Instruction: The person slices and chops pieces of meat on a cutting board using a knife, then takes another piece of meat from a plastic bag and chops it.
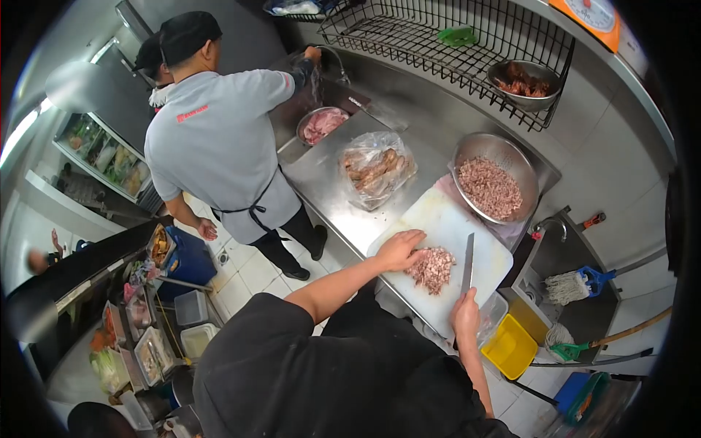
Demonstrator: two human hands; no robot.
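Note:
A pile of chopped meat (432, 271) lies on the white cutting board (485, 255). My left hand (399, 251) rests at the pile's left edge, its fingers stretched toward the meat. In my right hand (465, 314) is the handle of a knife (468, 263), its blade pointing away from me over the board, to the right of the pile. Just beyond the board stands a metal colander (529, 175) holding more diced meat (489, 188). A clear plastic bag (376, 169) with brown pieces of meat sits on the steel counter, left of the colander.
A co-worker in a grey shirt (219, 124) stands at the sink by a bowl of raw meat (323, 125); another person is behind. A wire rack (409, 36) holds a metal bowl (524, 84). A yellow bin (511, 347) and mops are at the right, food containers (153, 355) at the left.

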